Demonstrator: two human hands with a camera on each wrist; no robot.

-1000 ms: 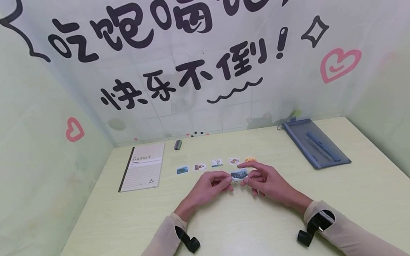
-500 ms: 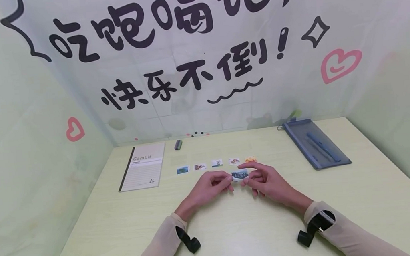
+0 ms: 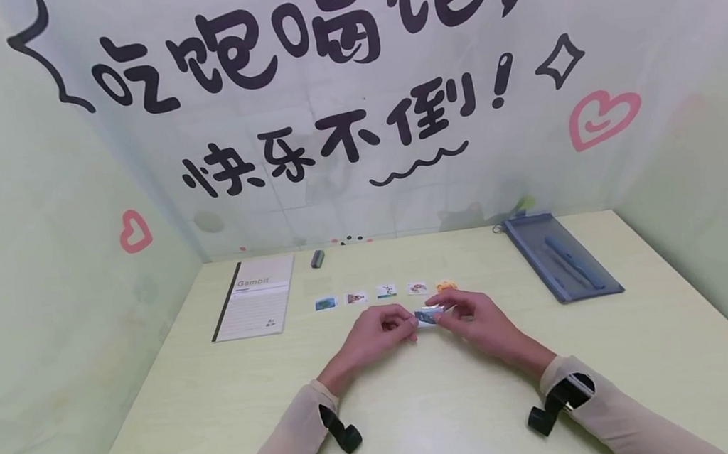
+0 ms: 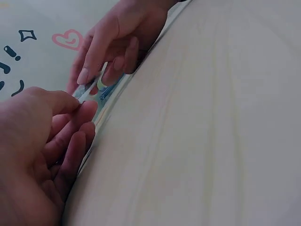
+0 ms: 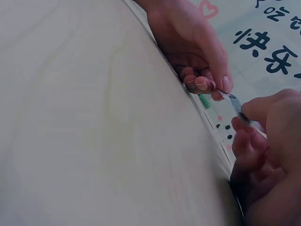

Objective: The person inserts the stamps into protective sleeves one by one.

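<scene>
Between both hands, a small picture card [image 3: 427, 316] with a dark blue scene on white is held over the table. My left hand [image 3: 379, 334] pinches its left edge between thumb and index finger. From the other side my right hand [image 3: 484, 324] pinches the right part, its thumb across the front. Seen edge-on in the right wrist view, the card [image 5: 233, 102] is thin and slightly bent, with the right fingers covering one end. Just behind the hands lies a row of several similar cards [image 3: 386, 291]; the right fingers overlap the rightmost orange one [image 3: 446, 286] in the head view.
A notebook [image 3: 254, 300] marked Gambit lies at the back left. Beside it is a small dark eraser-like block [image 3: 318, 259]. At the back right rests a blue mesh zip pouch [image 3: 565, 257] with a pen inside. A printed curtain [image 3: 362, 206] closes off the table's far edge.
The card has tilted, so its face looks narrower and a bright upper edge shows. My right fingers have drawn in around its right side. The row of cards stays put.
</scene>
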